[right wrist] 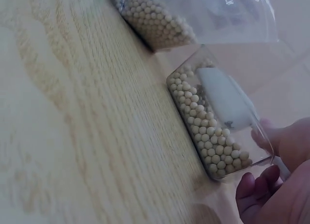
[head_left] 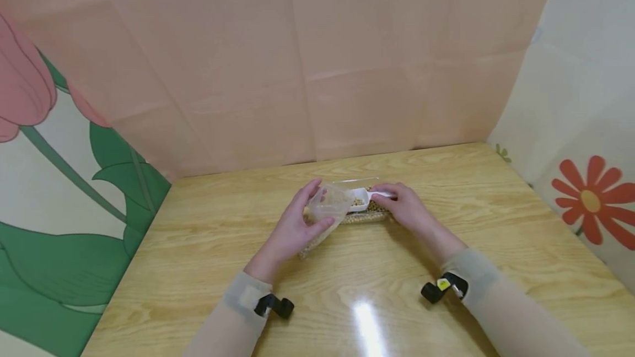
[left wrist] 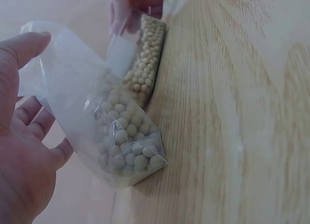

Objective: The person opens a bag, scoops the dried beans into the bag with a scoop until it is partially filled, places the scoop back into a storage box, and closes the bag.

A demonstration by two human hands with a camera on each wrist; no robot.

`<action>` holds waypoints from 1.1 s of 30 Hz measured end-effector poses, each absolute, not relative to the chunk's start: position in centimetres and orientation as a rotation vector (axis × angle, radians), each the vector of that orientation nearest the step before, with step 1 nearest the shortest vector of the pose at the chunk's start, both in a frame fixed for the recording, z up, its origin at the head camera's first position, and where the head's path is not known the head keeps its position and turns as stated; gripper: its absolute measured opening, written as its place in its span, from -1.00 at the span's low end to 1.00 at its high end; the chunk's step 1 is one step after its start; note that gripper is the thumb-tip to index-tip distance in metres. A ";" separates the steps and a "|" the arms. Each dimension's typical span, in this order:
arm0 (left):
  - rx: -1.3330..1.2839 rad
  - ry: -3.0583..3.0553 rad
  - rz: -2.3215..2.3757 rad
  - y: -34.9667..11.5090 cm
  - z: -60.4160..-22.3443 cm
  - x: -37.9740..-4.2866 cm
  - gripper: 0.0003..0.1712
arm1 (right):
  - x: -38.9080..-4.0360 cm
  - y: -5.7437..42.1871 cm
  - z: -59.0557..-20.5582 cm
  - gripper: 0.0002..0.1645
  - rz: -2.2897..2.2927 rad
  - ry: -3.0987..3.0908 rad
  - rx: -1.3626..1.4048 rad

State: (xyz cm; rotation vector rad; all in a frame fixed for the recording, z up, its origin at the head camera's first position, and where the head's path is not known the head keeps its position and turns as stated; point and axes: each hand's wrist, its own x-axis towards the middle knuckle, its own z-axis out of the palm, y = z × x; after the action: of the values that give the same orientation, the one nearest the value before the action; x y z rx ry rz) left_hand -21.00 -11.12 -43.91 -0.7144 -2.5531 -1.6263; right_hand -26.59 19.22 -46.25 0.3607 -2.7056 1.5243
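My left hand [head_left: 292, 230] holds a clear plastic bag [head_left: 329, 201] by its upper part, thumb on the near side and fingers on the far side. Pale round beads [left wrist: 133, 129] fill the bag's lower end, which rests on the table. To its right stands a clear rectangular box [right wrist: 209, 53] with more of these beads [right wrist: 208, 132] inside. My right hand [head_left: 408, 208] pinches the handle of a white scoop [head_left: 361, 197] from the right. The scoop's head lies within the box, near the bag's mouth, with a few beads in it.
The wooden table [head_left: 208, 258] carries the bag and box near its middle. A pink sheet [head_left: 297, 70] hangs behind the table's back edge. Flower-patterned panels stand at the left and right. A small black camera is strapped to each wrist.
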 end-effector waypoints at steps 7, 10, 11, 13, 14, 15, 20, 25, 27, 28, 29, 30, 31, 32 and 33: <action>-0.717 -2.534 -1.645 -11.2 -43.9 -20.9 0.07 | -26.1 19.5 -46.1 -0.48 1.692 -2.642 0.236; -0.720 -2.539 -1.635 -11.3 -44.1 -20.9 0.08 | -25.8 19.8 -46.0 -0.43 1.827 -2.597 0.190; -0.719 -2.541 -1.636 -11.3 -44.1 -21.0 0.08 | -25.8 19.8 -46.0 -0.43 1.869 -2.578 0.174; -0.715 -2.546 -1.630 -11.3 -44.2 -21.0 0.09 | -25.8 20.0 -46.0 -0.42 1.980 -2.528 0.140; -0.715 -2.548 -1.625 -11.3 -44.2 -21.0 0.09 | -25.8 20.2 -46.1 -0.41 2.024 -2.507 0.128; -0.711 -2.550 -1.623 -11.3 -44.2 -21.0 0.09 | -25.9 20.3 -46.2 -0.41 2.064 -2.485 0.118; -0.706 -2.539 -1.629 -11.2 -44.2 -20.9 0.09 | -26.1 20.9 -46.4 -0.39 2.264 -2.380 0.051; -0.710 -2.530 -1.642 -11.1 -44.1 -20.9 0.08 | -26.0 21.2 -46.3 -0.50 2.375 -2.293 0.034; -0.716 -2.525 -1.649 -11.1 -44.2 -20.9 0.07 | -26.0 21.3 -46.2 -0.54 2.390 -2.278 0.035; -0.718 -2.527 -1.645 -11.1 -44.1 -20.9 0.07 | -26.0 21.4 -46.2 -0.54 2.392 -2.276 0.038; -0.719 -2.529 -1.643 -11.1 -44.1 -20.8 0.07 | -25.9 21.4 -46.1 -0.54 2.390 -2.273 0.041; -0.719 -2.531 -1.639 -11.1 -44.1 -20.8 0.07 | -25.9 21.5 -45.9 -0.54 2.390 -2.271 0.045; -0.720 -2.532 -1.638 -11.1 -44.1 -20.9 0.07 | -25.8 21.5 -45.8 -0.53 2.385 -2.271 0.051; -0.720 -2.534 -1.637 -11.1 -44.1 -20.9 0.07 | -25.8 21.6 -45.6 -0.52 2.386 -2.267 0.060; -0.719 -2.536 -1.635 -11.1 -44.1 -20.9 0.08 | -25.7 21.7 -45.4 -0.52 2.383 -2.264 0.068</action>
State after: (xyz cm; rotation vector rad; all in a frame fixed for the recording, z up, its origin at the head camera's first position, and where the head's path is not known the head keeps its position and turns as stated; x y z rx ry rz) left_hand -20.88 -11.07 -44.09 -0.7194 -2.5361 -1.6346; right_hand -25.74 21.65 -45.42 0.0682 -2.2637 2.3833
